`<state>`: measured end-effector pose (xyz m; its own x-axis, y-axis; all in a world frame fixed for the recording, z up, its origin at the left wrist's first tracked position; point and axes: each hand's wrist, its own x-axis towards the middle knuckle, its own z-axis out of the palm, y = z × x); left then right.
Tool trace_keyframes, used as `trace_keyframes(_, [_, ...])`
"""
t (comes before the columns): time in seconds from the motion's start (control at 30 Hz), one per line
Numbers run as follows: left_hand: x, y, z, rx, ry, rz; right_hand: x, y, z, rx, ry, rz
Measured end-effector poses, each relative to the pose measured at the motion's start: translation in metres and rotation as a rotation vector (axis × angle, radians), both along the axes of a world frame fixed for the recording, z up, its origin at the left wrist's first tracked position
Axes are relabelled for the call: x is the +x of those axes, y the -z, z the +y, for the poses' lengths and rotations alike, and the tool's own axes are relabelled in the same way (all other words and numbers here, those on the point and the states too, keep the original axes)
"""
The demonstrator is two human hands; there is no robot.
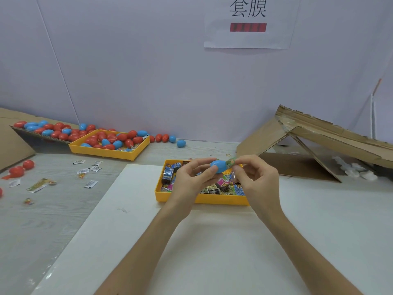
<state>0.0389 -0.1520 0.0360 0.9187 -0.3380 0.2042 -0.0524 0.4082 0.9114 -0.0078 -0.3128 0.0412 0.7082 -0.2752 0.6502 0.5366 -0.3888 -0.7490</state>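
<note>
Both hands at mid-frame. We held our left forearm (pixel 146 252) and right forearm (pixel 308 252) bare, rising from the lower edge and converging. Our left hand (pixel 190 179) gripped an egg (pixel 217 166), with the fingers curled over its far side and the thumb pressed against its near side. Our right hand (pixel 258 179) pinched a film (pixel 230 162) at the egg's right end between thumb and forefinger, the other fingers loosely curled beneath. We kept the hands close together and the wrists roughly straight.
</note>
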Motion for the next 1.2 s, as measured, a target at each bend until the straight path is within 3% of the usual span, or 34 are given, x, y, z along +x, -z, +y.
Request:
trace_keyframes(0.33, [0.002,0.001,0.002,-0.059,0.104,0.054,0.007,0.000,-0.004,0.267,-0.167,0.154])
trace_keyframes(0.7, [0.003,0.004,0.003,0.030,0.061,0.018,0.007,0.006,-0.001,0.055,-0.046,0.140])
trace_keyframes(1.2, [0.004,0.007,-0.001,0.051,-0.019,0.045,0.001,0.009,0.010,-0.043,-0.026,0.108])
